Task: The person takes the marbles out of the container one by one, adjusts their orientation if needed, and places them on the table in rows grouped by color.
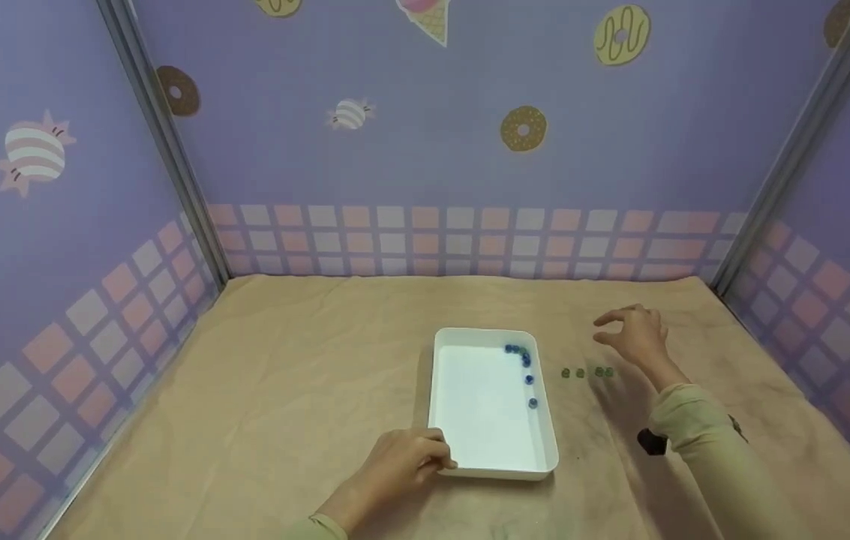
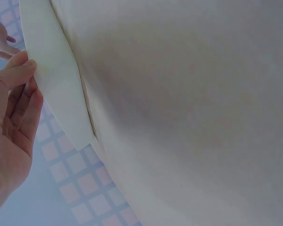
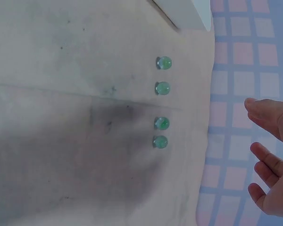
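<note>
My left hand (image 1: 408, 454) pinches the rim of a white rectangular tray (image 1: 479, 412) at its near left corner. The left wrist view shows the thumb and fingertips meeting on the tray's edge. Inside, several blue marbles (image 1: 529, 379) lie along the right wall and far right corner. To the right of the tray, several clear green marbles (image 3: 163, 88) form a row on the cloth. Above and slightly beyond that row hovers my right hand (image 1: 635, 337), fingers spread and slightly bent, thumb apart from them, with nothing held.
A tan cloth (image 1: 304, 375) with creases covers the table. Purple walls with sweets and checks enclose it at the back and both sides, with metal posts (image 1: 169, 142) at the corners. A dark device (image 1: 652, 442) sits at my right wrist.
</note>
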Available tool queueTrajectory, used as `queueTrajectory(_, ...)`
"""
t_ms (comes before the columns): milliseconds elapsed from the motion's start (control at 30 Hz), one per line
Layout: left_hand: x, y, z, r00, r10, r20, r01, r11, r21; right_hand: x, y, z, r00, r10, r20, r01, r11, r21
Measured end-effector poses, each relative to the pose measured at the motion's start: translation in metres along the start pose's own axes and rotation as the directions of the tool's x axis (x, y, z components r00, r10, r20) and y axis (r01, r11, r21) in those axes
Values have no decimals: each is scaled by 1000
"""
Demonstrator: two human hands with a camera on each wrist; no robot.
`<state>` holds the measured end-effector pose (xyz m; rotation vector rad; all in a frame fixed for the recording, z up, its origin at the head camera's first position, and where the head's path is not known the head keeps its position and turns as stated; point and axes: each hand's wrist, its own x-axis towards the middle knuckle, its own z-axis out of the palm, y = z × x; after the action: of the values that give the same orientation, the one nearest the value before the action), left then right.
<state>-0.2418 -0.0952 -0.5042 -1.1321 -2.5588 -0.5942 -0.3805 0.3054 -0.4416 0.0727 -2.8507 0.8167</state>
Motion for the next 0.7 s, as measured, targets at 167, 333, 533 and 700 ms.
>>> queueTrajectory(167, 0, -1, 1, 1000, 10, -8, -10, 1000, 2, 7, -11, 2, 999, -45, -2, 45, 998, -49)
queueTrajectory(333, 0, -2, 0, 1000, 2, -4, -2, 1000, 3, 16, -25, 3, 997, -66, 32, 69, 994, -81)
queueTrajectory(533, -1, -1, 1, 1000, -2, 8, 2, 1000, 8, 28, -46, 10, 994, -64, 83, 73, 992, -106)
queueTrajectory(700, 1, -1, 1, 1000, -5, 12, 5, 1000, 23, 35, -62, 17, 992, -72, 106, 81, 993, -91)
